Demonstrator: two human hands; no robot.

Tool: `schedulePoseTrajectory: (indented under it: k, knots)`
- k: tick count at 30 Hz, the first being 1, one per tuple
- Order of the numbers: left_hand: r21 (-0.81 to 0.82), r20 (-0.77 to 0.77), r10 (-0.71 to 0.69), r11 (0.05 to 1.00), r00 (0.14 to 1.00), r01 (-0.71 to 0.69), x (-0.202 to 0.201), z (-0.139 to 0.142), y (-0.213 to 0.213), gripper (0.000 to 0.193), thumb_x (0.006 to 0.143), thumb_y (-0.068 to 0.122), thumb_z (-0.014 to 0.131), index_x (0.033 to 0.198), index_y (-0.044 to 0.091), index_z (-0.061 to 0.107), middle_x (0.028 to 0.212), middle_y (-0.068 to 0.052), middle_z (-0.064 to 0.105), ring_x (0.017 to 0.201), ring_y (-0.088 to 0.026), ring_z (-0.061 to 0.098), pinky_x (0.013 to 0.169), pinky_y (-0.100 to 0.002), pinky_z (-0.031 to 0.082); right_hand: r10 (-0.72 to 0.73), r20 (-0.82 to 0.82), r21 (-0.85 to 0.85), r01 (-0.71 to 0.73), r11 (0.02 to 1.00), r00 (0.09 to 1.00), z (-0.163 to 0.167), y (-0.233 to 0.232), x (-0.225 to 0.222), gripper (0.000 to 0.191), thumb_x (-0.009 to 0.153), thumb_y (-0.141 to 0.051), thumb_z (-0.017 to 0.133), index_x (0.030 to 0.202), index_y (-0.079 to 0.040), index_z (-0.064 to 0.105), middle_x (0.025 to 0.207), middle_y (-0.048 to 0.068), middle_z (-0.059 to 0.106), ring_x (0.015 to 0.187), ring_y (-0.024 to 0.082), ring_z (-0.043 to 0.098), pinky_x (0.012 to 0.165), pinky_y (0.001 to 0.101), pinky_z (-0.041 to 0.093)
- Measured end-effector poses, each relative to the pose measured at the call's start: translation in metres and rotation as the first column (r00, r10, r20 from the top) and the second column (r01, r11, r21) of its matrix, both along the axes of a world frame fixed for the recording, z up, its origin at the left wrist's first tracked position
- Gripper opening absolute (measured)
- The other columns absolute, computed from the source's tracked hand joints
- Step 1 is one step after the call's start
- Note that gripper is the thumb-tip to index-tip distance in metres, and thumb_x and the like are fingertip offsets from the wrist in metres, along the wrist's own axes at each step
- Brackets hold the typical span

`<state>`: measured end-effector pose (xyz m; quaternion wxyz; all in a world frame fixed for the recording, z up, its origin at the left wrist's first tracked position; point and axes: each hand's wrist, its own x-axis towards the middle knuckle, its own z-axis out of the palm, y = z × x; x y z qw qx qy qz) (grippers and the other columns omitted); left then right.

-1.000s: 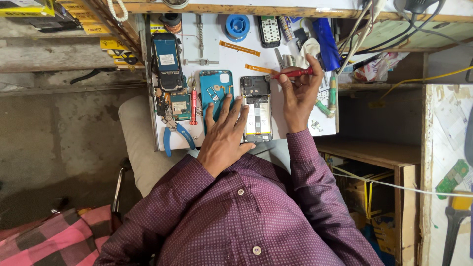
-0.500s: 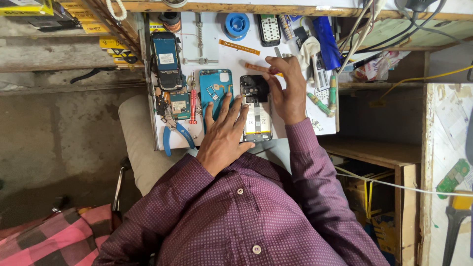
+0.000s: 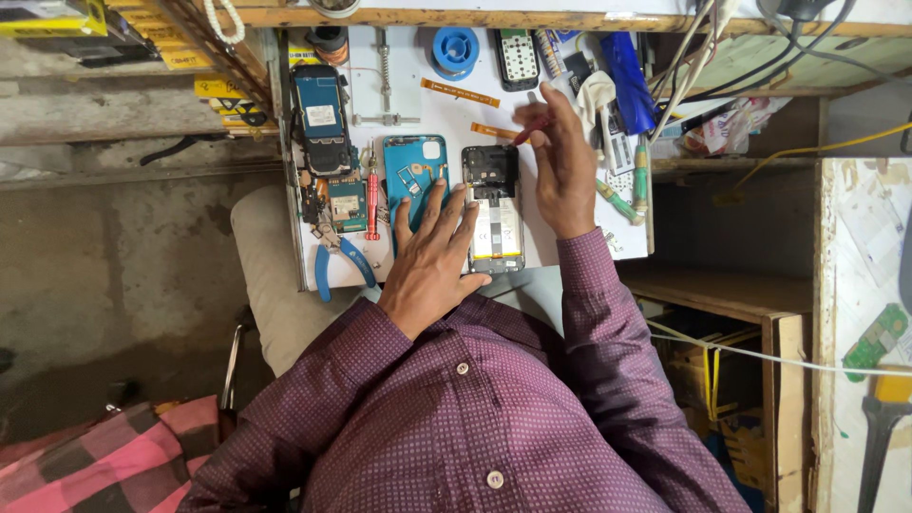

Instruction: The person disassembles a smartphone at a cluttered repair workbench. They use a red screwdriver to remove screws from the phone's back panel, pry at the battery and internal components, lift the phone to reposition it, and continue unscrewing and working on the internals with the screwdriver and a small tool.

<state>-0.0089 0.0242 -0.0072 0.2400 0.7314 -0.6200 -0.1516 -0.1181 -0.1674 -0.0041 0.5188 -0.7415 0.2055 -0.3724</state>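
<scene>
Two hands over the opened phone [image 3: 495,211], which lies back-off on the white desk [image 3: 432,109]. Left hand [image 3: 432,256] flat, fingers spread, pressing its lower left edge. Right hand [image 3: 562,166] just right of the phone, fingers pinched on a red-handled screwdriver [image 3: 528,132] above its top corner. Teal back cover [image 3: 415,178] touches the phone's left side; blue pliers [image 3: 339,256] further left.

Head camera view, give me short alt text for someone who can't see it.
A person's left hand steadies an opened phone on a white work mat, while the right hand holds a red-handled tool above it. A teal back cover lies alongside.
</scene>
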Motion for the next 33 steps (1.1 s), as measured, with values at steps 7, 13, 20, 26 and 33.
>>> schedulePoseTrajectory:
  k: [7, 13, 20, 26, 33]
  knots:
    - [0.018, -0.003, -0.002, 1.0, 1.0, 0.002, 0.0, -0.001, 0.0, 0.097, 0.07, 0.045, 0.087, 0.146, -0.001, 0.048, 0.16, -0.02, 0.033, 0.152, -0.036, 0.022, 0.119, -0.067, 0.012, -0.142, -0.124, -0.274, 0.103, 0.956, 0.982, 0.007, 0.006, 0.003, 0.05, 0.105, 0.01, 0.062, 0.15, -0.007, 0.05, 0.122, 0.011, 0.062, 0.112, 0.019, 0.067, 0.098, 0.0302, 0.059]
    - [0.029, -0.006, -0.002, 1.0, 1.0, 0.002, 0.001, -0.003, -0.001, 0.097, 0.07, 0.045, 0.087, 0.146, -0.001, 0.048, 0.161, -0.02, 0.032, 0.153, -0.036, 0.02, 0.119, -0.067, 0.011, -0.231, -0.154, -0.403, 0.152, 0.902, 0.961, 0.003, 0.003, 0.003, 0.055, 0.102, 0.011, 0.066, 0.15, -0.011, 0.051, 0.123, 0.011, 0.064, 0.11, 0.021, 0.066, 0.096, 0.0333, 0.057]
    - [0.014, -0.003, -0.001, 1.0, 1.0, 0.001, 0.0, -0.002, 0.0, 0.097, 0.07, 0.046, 0.086, 0.146, -0.001, 0.048, 0.16, -0.019, 0.032, 0.153, -0.036, 0.021, 0.118, -0.067, 0.012, -0.153, -0.113, -0.266, 0.119, 0.957, 0.982, -0.004, 0.004, 0.003, 0.052, 0.106, 0.011, 0.061, 0.153, -0.006, 0.046, 0.126, 0.011, 0.064, 0.114, 0.023, 0.068, 0.101, 0.0323, 0.058]
    - [0.021, 0.002, -0.003, 1.0, 1.0, 0.003, -0.001, -0.001, -0.001, 0.097, 0.07, 0.045, 0.087, 0.146, -0.001, 0.048, 0.16, -0.019, 0.033, 0.152, -0.036, 0.022, 0.117, -0.067, 0.013, -0.145, -0.096, -0.244, 0.118, 0.963, 0.985, -0.006, 0.005, 0.003, 0.049, 0.107, 0.006, 0.063, 0.152, -0.005, 0.046, 0.126, 0.011, 0.06, 0.111, 0.021, 0.068, 0.101, 0.0321, 0.059]
    - [0.006, -0.014, 0.002, 1.0, 1.0, -0.002, -0.001, 0.0, 0.0, 0.097, 0.069, 0.044, 0.087, 0.146, -0.001, 0.048, 0.161, -0.02, 0.032, 0.152, -0.036, 0.022, 0.117, -0.068, 0.013, -0.135, -0.09, -0.274, 0.106, 0.956, 0.987, -0.009, 0.005, 0.004, 0.051, 0.11, 0.008, 0.061, 0.156, -0.007, 0.044, 0.125, 0.011, 0.06, 0.11, 0.02, 0.067, 0.105, 0.0329, 0.058]
